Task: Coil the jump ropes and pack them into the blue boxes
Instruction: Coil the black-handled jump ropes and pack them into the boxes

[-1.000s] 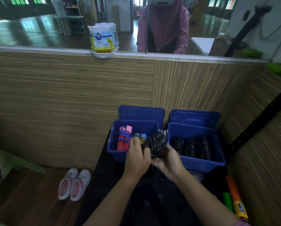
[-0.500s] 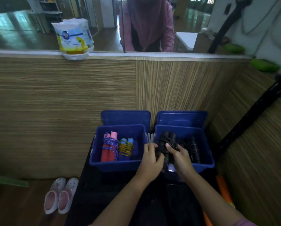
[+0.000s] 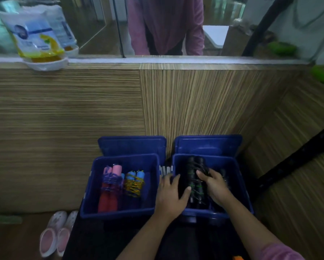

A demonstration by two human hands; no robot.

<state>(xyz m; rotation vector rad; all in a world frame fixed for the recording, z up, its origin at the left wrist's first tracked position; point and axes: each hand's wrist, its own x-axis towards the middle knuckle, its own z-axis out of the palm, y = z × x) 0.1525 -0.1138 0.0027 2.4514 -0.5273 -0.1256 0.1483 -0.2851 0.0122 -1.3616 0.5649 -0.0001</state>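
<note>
Pink clogs (image 3: 57,234), detergent pouches (image 3: 36,37)

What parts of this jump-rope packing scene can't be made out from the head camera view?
- Black jump rope in right blue box: partly covered by left hand and right hand.
- Number of black ropes: too dark.
- Packet print: blurred.
- Shoes: toes cut by the dark surface.
</note>
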